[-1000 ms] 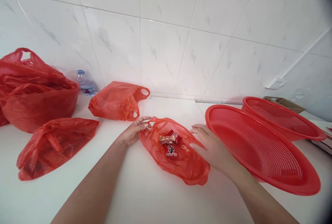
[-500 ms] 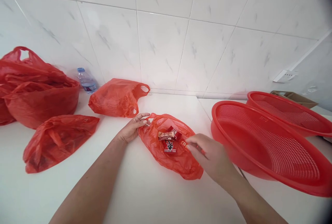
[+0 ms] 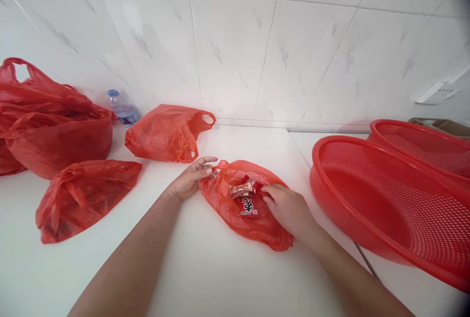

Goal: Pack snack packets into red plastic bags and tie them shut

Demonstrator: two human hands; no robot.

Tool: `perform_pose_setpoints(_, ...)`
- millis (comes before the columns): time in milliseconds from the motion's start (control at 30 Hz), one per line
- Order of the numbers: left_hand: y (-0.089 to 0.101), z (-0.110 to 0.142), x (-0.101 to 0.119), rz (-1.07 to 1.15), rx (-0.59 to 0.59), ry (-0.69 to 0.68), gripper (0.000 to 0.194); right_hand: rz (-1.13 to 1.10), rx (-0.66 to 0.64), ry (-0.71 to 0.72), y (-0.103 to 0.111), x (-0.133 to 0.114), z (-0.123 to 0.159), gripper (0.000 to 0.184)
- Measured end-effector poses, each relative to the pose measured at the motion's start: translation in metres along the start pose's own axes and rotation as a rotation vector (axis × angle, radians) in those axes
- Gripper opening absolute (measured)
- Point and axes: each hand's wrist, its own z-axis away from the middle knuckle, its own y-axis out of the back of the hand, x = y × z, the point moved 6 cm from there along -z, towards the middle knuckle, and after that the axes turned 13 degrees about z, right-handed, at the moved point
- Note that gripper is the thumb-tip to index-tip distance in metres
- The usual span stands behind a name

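An opened red plastic bag lies on the white table in front of me. My left hand grips its left edge between thumb and fingers. Inside the bag are a few small snack packets: a tan-and-brown wrapper on top, and a red packet with black lettering below it. My right hand reaches over the bag's right side, its curled fingertips against the right of the packets. Whatever those fingers pinch is hidden.
Two red perforated baskets stand at the right. A bundle of red bags, a filled red bag and another red bag lie left, near a water bottle. A tiled wall rises behind.
My right hand has moved left and slightly up, from the bag's right side to the packets. My left hand stays at the bag's edge. The view has shifted slightly.
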Motion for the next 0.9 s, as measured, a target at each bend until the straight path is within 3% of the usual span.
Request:
perform_pose_setpoints(200, -0.003, -0.003, -0.001, -0.028, 0.003, 0.032, 0.042, -0.684, -0.026, -0.07, -0.002, 0.014, 0.004, 0.014)
perform_pose_setpoints(333, -0.002, -0.004, -0.001, -0.052, 0.025, 0.035, 0.043, -0.926, -0.095, -0.08, -0.002, 0.015, 0.006, 0.012)
perform_pose_setpoints(900, -0.002, -0.003, -0.001, -0.081, 0.041, 0.032, 0.043, -0.856, -0.119, -0.056, -0.007, 0.009, 0.009, 0.008)
